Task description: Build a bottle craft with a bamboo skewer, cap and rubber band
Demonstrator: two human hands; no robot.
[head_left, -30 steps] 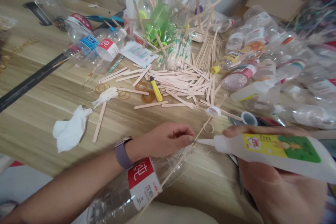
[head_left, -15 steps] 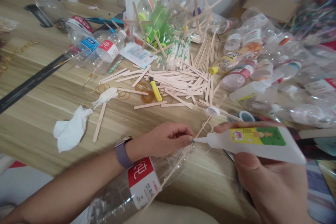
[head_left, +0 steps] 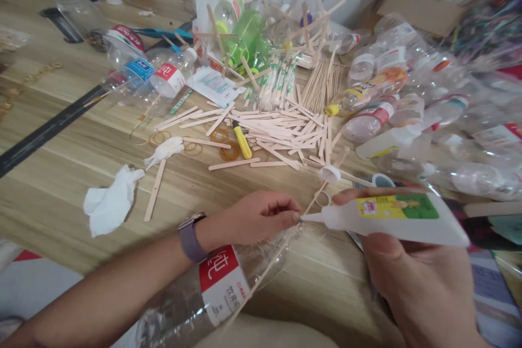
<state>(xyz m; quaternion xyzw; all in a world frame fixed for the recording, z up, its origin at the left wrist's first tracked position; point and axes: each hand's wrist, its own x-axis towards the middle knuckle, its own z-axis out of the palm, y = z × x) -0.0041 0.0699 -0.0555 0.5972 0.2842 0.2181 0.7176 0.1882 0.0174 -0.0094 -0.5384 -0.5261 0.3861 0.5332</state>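
Observation:
My right hand [head_left: 420,277] grips a white squeeze glue bottle [head_left: 395,215] with a yellow and green label. Its narrow tip points left and meets my left fingertips, where a bit of green shows. My left hand [head_left: 261,217], a purple-strapped watch at its wrist, has thumb and fingers pinched together; what they hold is mostly hidden. Below it lies a clear plastic bottle [head_left: 220,269] with a red and white label, tilted with its neck up to the right. A thin wooden stick [head_left: 267,269] runs along the bottle. A white cap [head_left: 329,174] is near the stick's far end.
Flat wooden craft sticks [head_left: 281,130] lie heaped mid-table around a yellow-handled screwdriver [head_left: 242,141]. Empty plastic bottles [head_left: 371,117] crowd the right side; others stand behind and at left. Crumpled tissue [head_left: 110,201], rubber bands [head_left: 220,138] and thin skewers [head_left: 322,87] are also there.
The glue bottle's rear end and my right hand have shifted slightly up and left. Its tip stays at my left fingertips, and my left hand hardly moves.

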